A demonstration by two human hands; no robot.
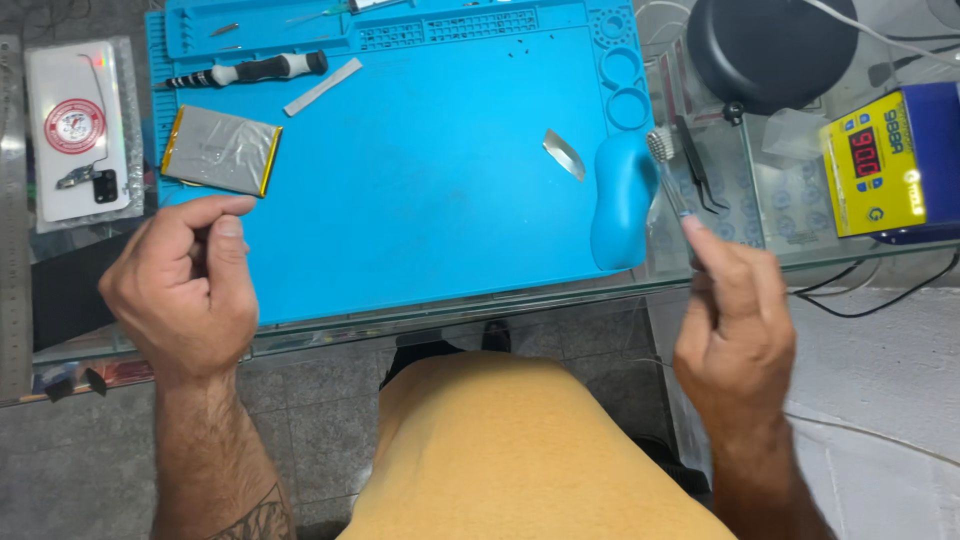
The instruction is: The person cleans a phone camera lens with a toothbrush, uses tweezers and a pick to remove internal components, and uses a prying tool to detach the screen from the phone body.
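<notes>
Blue is the colour of the big mat (420, 190) on the glass table (720, 190), and the person stands over its near edge. His right hand (735, 320) is closed on a brush (668, 172), thumb and fingers pinched together around the low end of the handle. The brush is long and thin; its axis goes up and a little to the left from the hand, so the bristle head is the far end, just beside a blue rounded holder (620, 200) at the right border of the mat. I cannot tell if the bristles touch it.

His left hand (185, 285) is over the near left corner of the mat. The fingers are curled in, with the thumb near the first finger, and whether something small is held between them I cannot tell. The nearest thing to this hand is a flat silver battery (220, 150), just beyond the fingers. A small metal piece (563, 153) lies on the mat left of the holder, nearer to the right hand. Farther away are a screwdriver (250, 70) and a phone (80, 130) on the left, and a yellow station (880, 160) on the right.
</notes>
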